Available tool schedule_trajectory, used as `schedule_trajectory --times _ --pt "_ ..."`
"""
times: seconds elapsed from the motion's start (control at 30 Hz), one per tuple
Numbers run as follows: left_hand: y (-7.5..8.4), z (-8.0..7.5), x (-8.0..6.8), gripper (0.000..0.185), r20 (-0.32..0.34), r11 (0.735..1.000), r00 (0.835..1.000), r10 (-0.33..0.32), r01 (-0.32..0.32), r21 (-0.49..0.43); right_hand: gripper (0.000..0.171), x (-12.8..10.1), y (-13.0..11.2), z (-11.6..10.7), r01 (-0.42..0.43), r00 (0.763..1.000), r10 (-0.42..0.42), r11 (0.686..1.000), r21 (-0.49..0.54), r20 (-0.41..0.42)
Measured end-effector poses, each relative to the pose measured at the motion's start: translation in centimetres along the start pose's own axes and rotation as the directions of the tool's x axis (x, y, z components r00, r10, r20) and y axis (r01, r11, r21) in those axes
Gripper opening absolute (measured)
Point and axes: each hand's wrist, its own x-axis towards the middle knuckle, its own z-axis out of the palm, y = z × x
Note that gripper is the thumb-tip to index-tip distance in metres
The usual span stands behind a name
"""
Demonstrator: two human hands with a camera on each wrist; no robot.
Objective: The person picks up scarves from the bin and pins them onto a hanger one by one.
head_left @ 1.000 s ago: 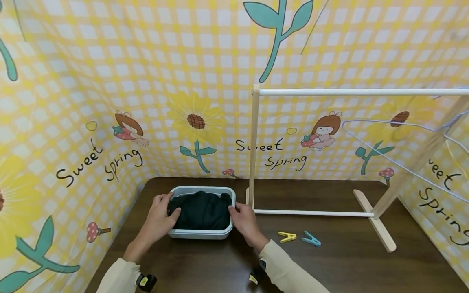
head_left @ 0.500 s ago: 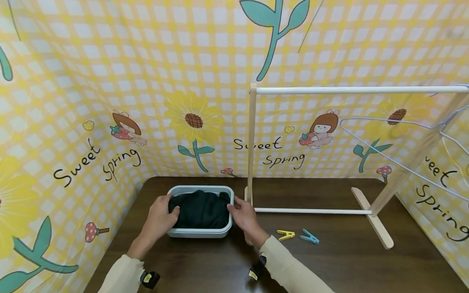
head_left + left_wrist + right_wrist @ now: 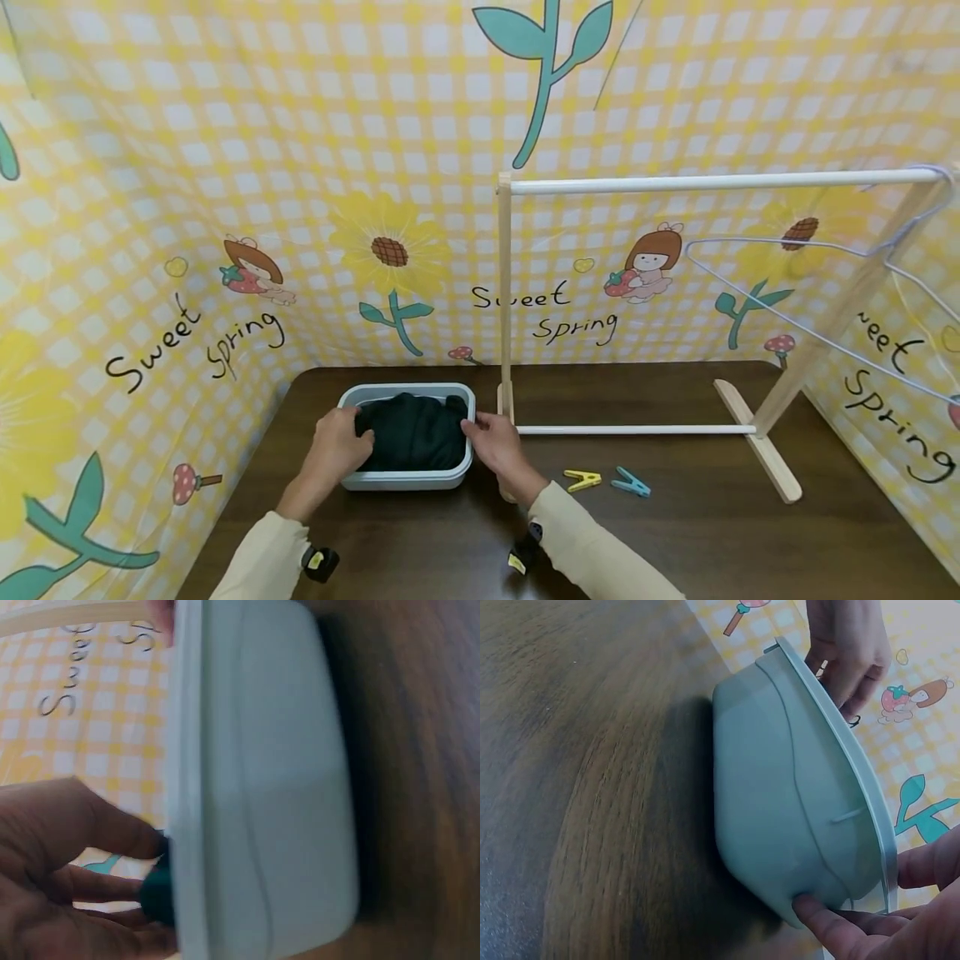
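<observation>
**Both hands on the tub of dark cloth**

A pale grey tub [image 3: 408, 479] sits on the dark wooden table [image 3: 675, 542], near its back left corner, with a dark green cloth [image 3: 412, 429] bundled inside. The left hand [image 3: 337, 446] grips the tub's left rim — its fingers curl over the edge and press into the cloth, as the left wrist view also shows. The right hand [image 3: 497, 446] holds the right rim, thumb under the tub's wall and fingers over the top in the right wrist view. The tub rests flat on the table.

Just to the right of the tub stands a wooden drying rack [image 3: 504, 292], with a wire hanger [image 3: 787, 321] hooked on the far end of its top rail. On the table in front of the rack lie two pegs side by side — a yellow peg [image 3: 582, 479] and a teal peg [image 3: 630, 482].
</observation>
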Motion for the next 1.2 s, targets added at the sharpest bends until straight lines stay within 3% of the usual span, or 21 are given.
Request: schedule_trajectory --times 0.13,0.27,0.37,0.47,0.6,0.67,0.73,0.83,1.0,1.07,1.1,1.2 --pt "-0.1 0.8 -0.1 0.044 -0.016 0.998 0.998 0.059 -0.059 -0.008 0.041 -0.2 0.3 0.0 -0.012 1.0 0.012 1.0 0.007 0.007" --pt "0.1 1.4 0.1 0.041 -0.091 0.989 0.985 0.146 -0.146 -0.003 0.04 0.0 0.2 0.0 -0.033 0.999 0.033 0.999 0.017 -0.003" --pt "0.3 1.8 0.3 0.039 -0.15 0.972 0.96 0.235 -0.233 0.029 0.04 -0.1 0.0 -0.1 -0.038 0.999 0.038 0.999 0.019 -0.006" --pt "0.5 2.3 0.4 0.039 -0.185 0.941 0.922 0.339 -0.334 0.059 0.039 -0.2 0.0 0.0 -0.04 0.999 0.04 0.999 0.009 0.001" --pt "0.5 2.9 0.5 0.049 -0.138 0.884 0.874 0.467 -0.463 0.061 0.037 -0.4 0.2 0.0 -0.033 0.999 0.033 0.999 -0.003 0.004" --pt "0.4 3.2 0.4 0.054 -0.097 0.866 0.86 0.501 -0.497 0.061 0.037 -0.3 0.2 0.0 -0.028 1.0 0.028 1.0 -0.005 0.002" --pt "0.3 3.4 0.4 0.057 -0.085 0.861 0.857 0.508 -0.504 0.065 0.037 -0.3 0.3 0.0 -0.024 1.0 0.024 1.0 -0.003 -0.002" --pt "0.0 3.5 0.3 0.057 -0.167 0.87 0.854 0.492 -0.484 0.09 0.037 -0.2 0.4 -0.1 -0.028 1.0 0.028 1.0 0.001 -0.006" --pt "-0.1 3.3 0.2 0.043 -0.393 0.894 0.804 0.447 -0.42 0.158 0.038 -0.2 0.6 -0.1 -0.038 0.999 0.039 0.999 0.013 -0.007" --pt "0.0 2.9 0.1 0.039 -0.423 0.914 0.81 0.406 -0.361 0.185 0.039 -0.2 0.7 0.0 -0.042 0.999 0.042 0.999 0.02 -0.003" --pt "0.1 2.7 0.0 0.038 -0.411 0.927 0.832 0.373 -0.32 0.194 0.039 -0.2 0.7 0.1 -0.044 0.999 0.044 0.999 0.025 0.001" --pt "0.7 2.2 0.0 0.041 -0.3 0.962 0.922 0.246 -0.193 0.195 0.039 -0.3 0.8 0.0 -0.055 0.998 0.055 0.998 0.036 0.005"
